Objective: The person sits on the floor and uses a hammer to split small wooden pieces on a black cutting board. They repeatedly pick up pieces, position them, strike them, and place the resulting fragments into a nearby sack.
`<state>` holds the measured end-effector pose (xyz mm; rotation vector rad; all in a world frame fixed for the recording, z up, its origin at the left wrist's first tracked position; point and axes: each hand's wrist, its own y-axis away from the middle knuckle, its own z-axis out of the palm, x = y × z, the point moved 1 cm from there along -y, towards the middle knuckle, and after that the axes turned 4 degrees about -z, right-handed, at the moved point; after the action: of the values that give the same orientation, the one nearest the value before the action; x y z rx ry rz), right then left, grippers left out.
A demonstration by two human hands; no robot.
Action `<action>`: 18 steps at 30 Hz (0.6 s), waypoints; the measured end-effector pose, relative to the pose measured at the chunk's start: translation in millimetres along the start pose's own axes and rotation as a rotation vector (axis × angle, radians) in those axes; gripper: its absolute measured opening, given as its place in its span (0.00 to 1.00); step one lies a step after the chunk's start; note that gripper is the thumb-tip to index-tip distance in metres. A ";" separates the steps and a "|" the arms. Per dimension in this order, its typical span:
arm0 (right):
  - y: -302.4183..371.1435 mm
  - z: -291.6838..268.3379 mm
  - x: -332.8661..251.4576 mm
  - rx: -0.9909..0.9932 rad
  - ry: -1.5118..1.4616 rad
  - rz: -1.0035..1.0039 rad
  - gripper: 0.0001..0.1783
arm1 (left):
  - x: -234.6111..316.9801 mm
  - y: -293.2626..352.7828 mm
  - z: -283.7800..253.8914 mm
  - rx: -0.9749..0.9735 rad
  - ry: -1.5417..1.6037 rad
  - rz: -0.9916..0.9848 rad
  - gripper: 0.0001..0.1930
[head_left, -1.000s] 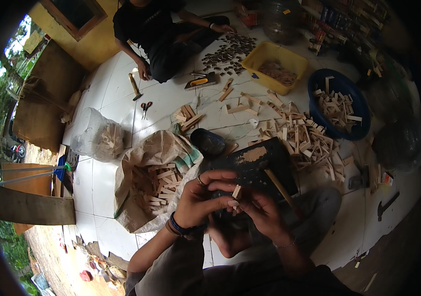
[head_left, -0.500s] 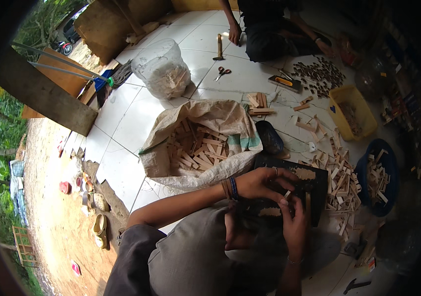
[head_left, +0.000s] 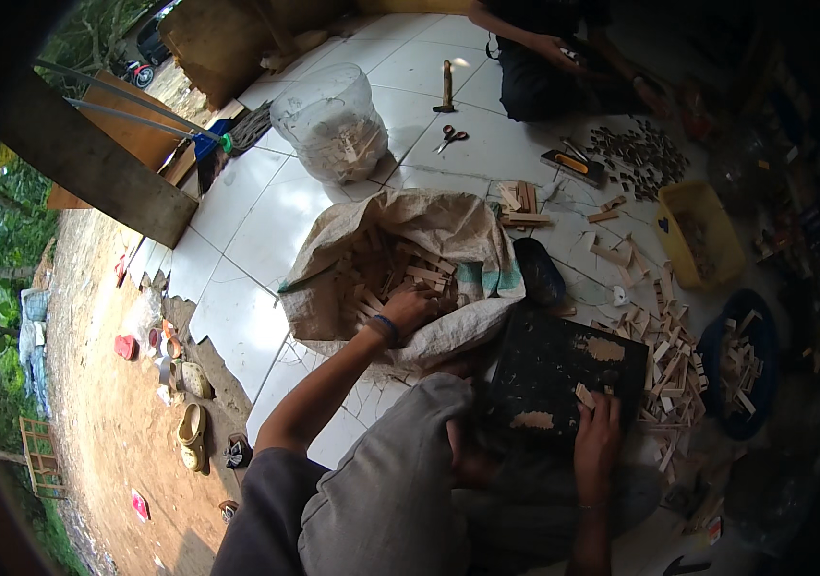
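Observation:
My left hand reaches into a woven sack, down among the small wooden strips. Its fingertips are hidden there, so whether they grip a strip is unclear. At the right, my right hand rests over a worn black board, fingers bent and drawn together. A short pale wooden piece shows at those fingers and seems held by them. Bare brown patches mark the board's surface, which lies in front of my bent legs.
Loose wooden strips are heaped right of the board, beside a blue basin and a yellow tub. Beyond the sack are a clear plastic container, scissors and a hammer. Another person sits at the back.
My left hand has left my right hand over the board and gone into the sack. The right hand has lowered onto the board. The other person has raised a hand off the floor.

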<state>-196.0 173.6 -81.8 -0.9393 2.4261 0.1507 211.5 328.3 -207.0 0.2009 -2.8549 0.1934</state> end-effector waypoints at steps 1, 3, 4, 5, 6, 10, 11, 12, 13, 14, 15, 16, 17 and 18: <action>-0.1 0.0 -0.9 0.017 0.004 -0.020 0.13 | 1.3 0.4 0.1 0.063 -0.022 0.060 0.20; -1.1 -0.3 -0.5 0.005 -0.014 0.027 0.13 | 1.8 0.9 -6.2 -0.101 -0.059 -0.043 0.25; -1.8 -1.0 0.1 0.010 -0.028 0.041 0.14 | 3.1 -0.4 -12.9 -0.162 -0.072 -0.078 0.28; -1.8 -2.9 0.0 0.041 -0.038 0.008 0.14 | 6.7 -1.1 -22.3 -0.081 -0.002 -0.186 0.27; -2.5 -4.8 -0.5 0.075 -0.047 -0.023 0.14 | 11.1 -1.5 -34.0 0.001 0.068 -0.291 0.26; -1.2 -15.6 -11.0 0.035 -0.090 0.069 0.18 | 48.7 -12.5 -91.5 0.374 0.405 -0.232 0.21; -0.3 -19.2 -16.2 0.023 -0.242 0.105 0.20 | 64.6 -16.9 -102.2 0.384 0.503 -0.225 0.19; -0.4 -21.3 -22.2 -0.015 -0.375 0.195 0.22 | 80.4 -22.1 -111.1 0.326 0.617 -0.271 0.18; -1.8 -24.7 -28.0 -0.039 -0.531 0.258 0.23 | 96.5 -29.4 -119.5 0.302 0.675 -0.227 0.19; -5.4 -27.7 -34.5 -0.039 -0.560 0.242 0.26 | 112.2 -36.8 -126.2 0.290 0.729 -0.166 0.19; -7.3 -32.8 -40.6 -0.041 -0.647 0.212 0.23 | 127.5 -43.8 -130.7 0.274 0.786 -0.106 0.19; -9.8 -36.8 -46.6 -0.016 -0.730 0.185 0.21 | 140.8 -53.0 -133.5 0.249 0.897 -0.031 0.19; -12.7 -40.9 -51.2 0.010 -0.820 0.154 0.20 | 150.2 -59.8 -136.6 0.155 0.967 0.007 0.18; -12.0 -48.4 -53.1 -0.035 -0.843 0.177 0.16 | 159.1 -63.8 -137.8 0.069 0.979 0.005 0.18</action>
<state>-176.4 182.4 -12.2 -0.5115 1.7097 0.5357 105.4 267.6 -24.1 0.0746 -1.8774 0.2907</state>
